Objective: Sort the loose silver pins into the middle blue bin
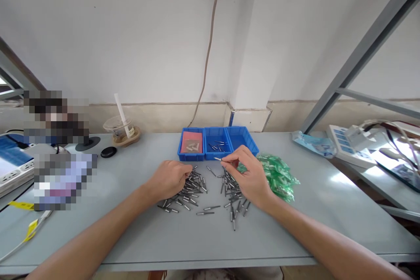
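Two loose heaps of small dark metal pins (210,192) lie on the grey table (203,236) in front of me. My left hand (169,179) rests curled on the left heap, fingers down among the pins. My right hand (249,173) hovers over the right heap and pinches one small pin (218,159) between thumb and fingertips, its tip pointing left just before the blue trays. Three joined blue trays (217,142) stand behind the heaps: the left one holds a reddish pad with pale parts, the middle one a few pins, the right one looks bare.
A pile of green plastic pieces (277,175) lies right of my right hand. A clear cup with a white stick (120,127) and a black disc (108,152) stand at the back left. Power strips and cables (361,140) sit at the right, a steel frame beam (357,57) above.
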Action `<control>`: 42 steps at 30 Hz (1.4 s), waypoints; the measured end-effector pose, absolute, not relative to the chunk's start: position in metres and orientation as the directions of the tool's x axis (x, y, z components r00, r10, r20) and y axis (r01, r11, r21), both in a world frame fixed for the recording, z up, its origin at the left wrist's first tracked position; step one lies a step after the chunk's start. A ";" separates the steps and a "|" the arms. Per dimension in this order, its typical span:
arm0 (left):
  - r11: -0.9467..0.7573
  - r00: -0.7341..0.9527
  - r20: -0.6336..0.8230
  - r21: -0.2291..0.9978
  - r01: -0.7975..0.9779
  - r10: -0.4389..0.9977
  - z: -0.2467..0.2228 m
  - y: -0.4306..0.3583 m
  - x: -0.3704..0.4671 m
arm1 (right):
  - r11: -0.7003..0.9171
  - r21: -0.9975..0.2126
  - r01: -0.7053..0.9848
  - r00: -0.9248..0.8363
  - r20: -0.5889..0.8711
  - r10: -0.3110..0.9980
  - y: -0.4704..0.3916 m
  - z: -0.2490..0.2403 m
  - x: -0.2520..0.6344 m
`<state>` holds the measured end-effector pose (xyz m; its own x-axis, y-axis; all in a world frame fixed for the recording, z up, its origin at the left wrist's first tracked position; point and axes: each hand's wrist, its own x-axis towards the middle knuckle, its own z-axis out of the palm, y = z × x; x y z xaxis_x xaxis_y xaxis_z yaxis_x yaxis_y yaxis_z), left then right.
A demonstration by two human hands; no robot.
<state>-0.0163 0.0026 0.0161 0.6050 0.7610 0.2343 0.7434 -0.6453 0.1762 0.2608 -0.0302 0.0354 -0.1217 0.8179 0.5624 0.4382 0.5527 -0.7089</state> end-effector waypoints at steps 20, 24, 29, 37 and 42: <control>-0.800 0.702 0.382 0.275 0.534 0.600 0.018 0.002 -0.011 | 0.109 -0.994 -0.009 -0.341 0.105 0.934 -0.030 0.039 0.260; -0.795 0.700 0.377 0.271 0.542 0.606 0.018 0.001 -0.010 | -0.063 -0.988 -0.141 -0.380 -0.004 0.925 -0.028 0.044 0.261; -0.795 0.719 0.340 0.269 0.544 0.606 0.023 -0.003 -0.009 | -0.035 -0.986 -0.164 -0.353 0.025 0.935 -0.027 0.047 0.259; -0.802 0.752 0.282 0.256 0.540 0.596 0.027 -0.006 -0.010 | 0.373 -0.863 0.341 -0.042 0.383 0.923 -0.024 0.034 0.260; -0.810 0.765 0.268 0.233 0.538 0.585 0.025 -0.007 -0.010 | 0.421 -0.775 0.472 -0.025 0.466 0.885 -0.024 0.036 0.263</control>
<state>-0.0097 -0.0066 0.0251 0.7654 0.5850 0.2684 0.5377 -0.8103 0.2330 0.2631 -0.0244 0.0355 -0.0254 0.8847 0.4655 0.4719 0.4211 -0.7746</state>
